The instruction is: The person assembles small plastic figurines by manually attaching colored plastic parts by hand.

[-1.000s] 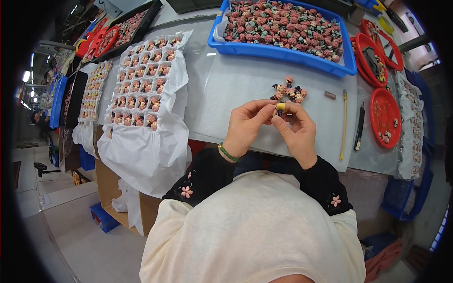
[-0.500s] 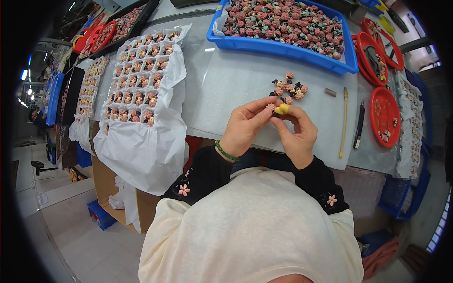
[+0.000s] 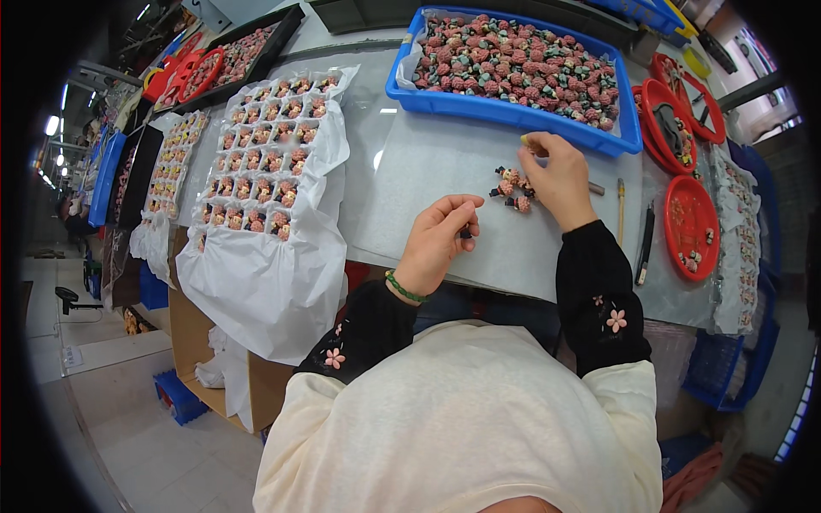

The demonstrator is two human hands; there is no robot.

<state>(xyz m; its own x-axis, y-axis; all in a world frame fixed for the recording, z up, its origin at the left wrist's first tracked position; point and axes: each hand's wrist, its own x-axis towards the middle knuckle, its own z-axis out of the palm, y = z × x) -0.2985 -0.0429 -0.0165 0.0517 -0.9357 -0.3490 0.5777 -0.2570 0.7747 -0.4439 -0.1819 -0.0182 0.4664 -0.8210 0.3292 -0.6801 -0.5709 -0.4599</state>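
Note:
My left hand [image 3: 438,244] is closed, thumb against curled fingers, over a small figurine [image 3: 464,232]; only its dark end shows, the rest hidden in the fingers. To the right, my right hand [image 3: 560,181] reaches over a little cluster of pink-headed figurines [image 3: 511,186] with dark bodies on the white sheet. Its thumb and forefinger are apart, a yellow cover on the forefinger tip, and nothing is visibly held. Part of the cluster is hidden behind that hand.
Behind the hands stands a blue tray [image 3: 513,111] heaped with small pink and grey pieces. At left, a white divided tray [image 3: 312,184] holds rows of figurines. To the right lie a brown cylinder [image 3: 596,188], a thin stick [image 3: 621,214], a black tool [image 3: 646,244] and a red dish [image 3: 688,218].
My hands have parted: the left has drawn slightly aside with the figurine, and the right has moved forward over the cluster. The view has shifted slightly.

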